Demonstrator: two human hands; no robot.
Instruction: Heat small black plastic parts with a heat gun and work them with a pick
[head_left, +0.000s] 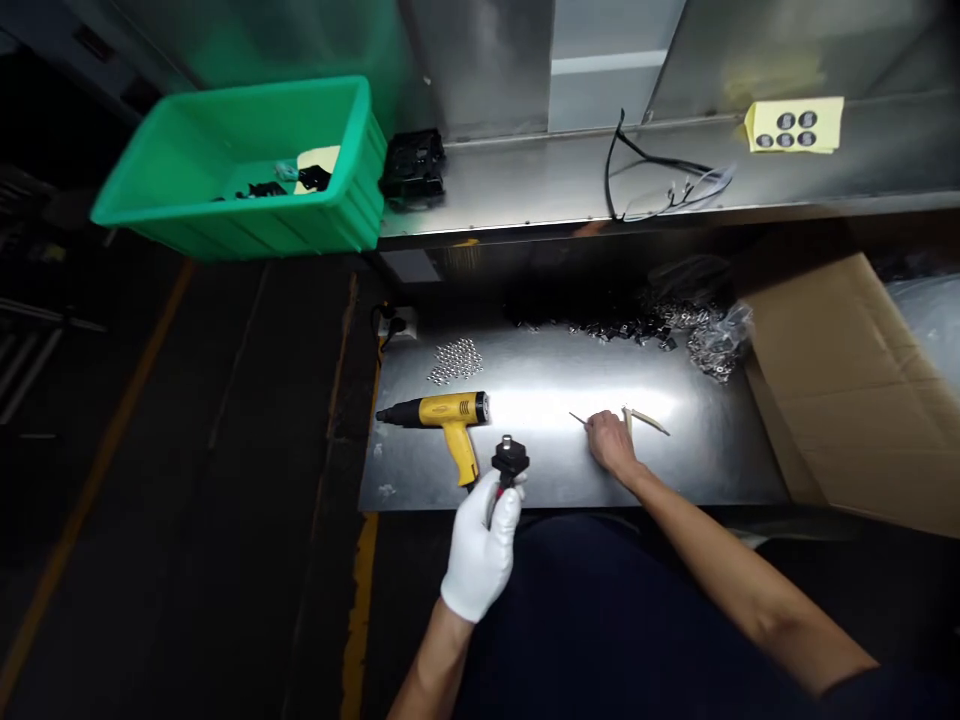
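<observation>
In a white glove, my left hand [480, 550] is closed around a small black part [511, 458] with a short metal stud on top. A bit of red shows under this part, between the fingers. My bare right hand [610, 440] rests low at the metal table, its fingers closed on a thin dark rod [577, 418] that points left. Just right of that hand lie narrow cream-coloured strips [646, 421] joined in a V. A yellow heat gun [450, 411] lies on its side left of my left hand, nozzle to the left.
Small silver pieces [456, 361] lie behind the heat gun. Black and metal parts [637, 328] are heaped at the back, beside a plastic bag [724, 340]. A cardboard box [862, 390] stands right. The shelf holds a green bin [247, 225], glasses [664, 180] and a yellow sticker sheet [796, 125].
</observation>
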